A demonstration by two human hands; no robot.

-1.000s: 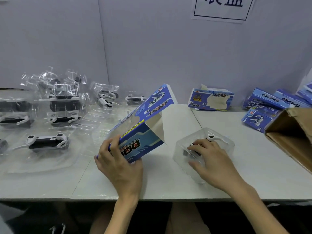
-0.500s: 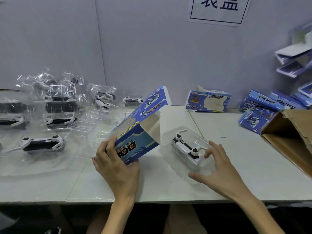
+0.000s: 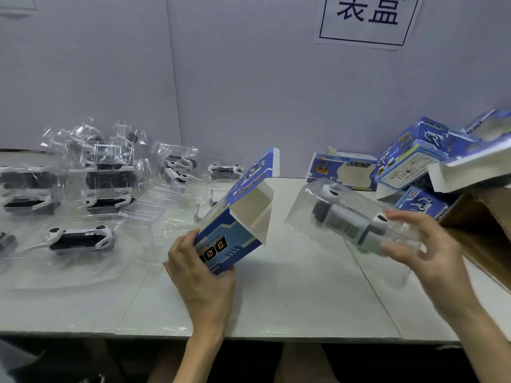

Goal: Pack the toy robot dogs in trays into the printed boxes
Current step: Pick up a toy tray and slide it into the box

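Note:
My left hand (image 3: 199,275) grips the lower end of a blue printed box (image 3: 235,217), tilted with its open mouth and raised flap facing right. My right hand (image 3: 431,252) holds a clear plastic tray (image 3: 304,214) lifted off the table, with a white and grey toy robot dog (image 3: 348,219) inside it. The tray's left end points toward the box mouth, a short gap apart. The tray and dog are motion-blurred.
Several more dogs in clear trays (image 3: 80,239) cover the table's left half. An open printed box (image 3: 343,172) stands at the back wall. More printed boxes (image 3: 409,158) are piled at the right, above a brown cardboard carton (image 3: 481,230). The white table (image 3: 304,299) front edge runs near my wrists.
My right hand has picked the tray with the dog up off the table and turned it toward the box mouth. The left hand still holds the box; the view has shifted.

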